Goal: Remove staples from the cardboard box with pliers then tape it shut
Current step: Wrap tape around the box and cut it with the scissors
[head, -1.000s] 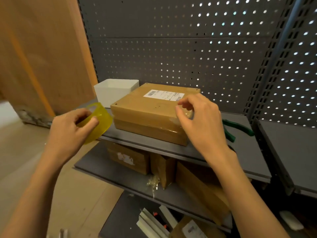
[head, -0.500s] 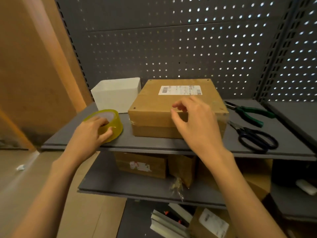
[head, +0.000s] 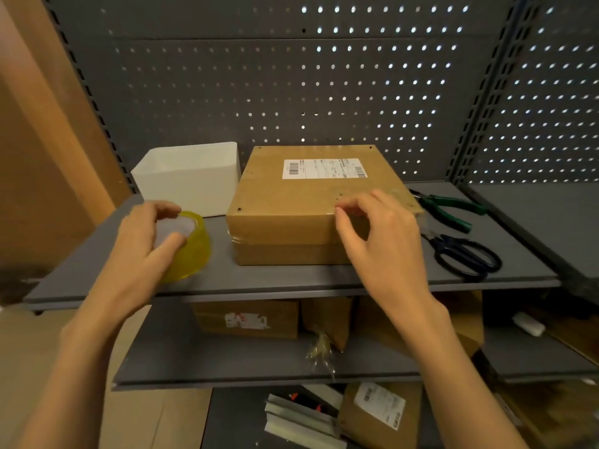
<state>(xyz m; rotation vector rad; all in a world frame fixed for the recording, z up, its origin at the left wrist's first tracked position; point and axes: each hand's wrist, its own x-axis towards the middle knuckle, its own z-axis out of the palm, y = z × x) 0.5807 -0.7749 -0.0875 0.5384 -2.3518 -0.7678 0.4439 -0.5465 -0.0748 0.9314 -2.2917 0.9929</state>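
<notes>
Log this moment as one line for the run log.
left hand holds tape roll | right hand fingertips at cardboard box front edge | pliers idle

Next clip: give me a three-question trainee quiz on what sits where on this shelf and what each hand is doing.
1. True or false: the green-handled pliers lie right of the brown cardboard box.
2. Which hand holds the yellow roll of tape?
3. The black-handled scissors lie: A) inside the white plastic bin B) nearer the grey metal shelf's front edge than the pliers C) on the box.

Key: 1 true; 2 the left hand, while the right hand is at the box's front top edge; 3 B.
</notes>
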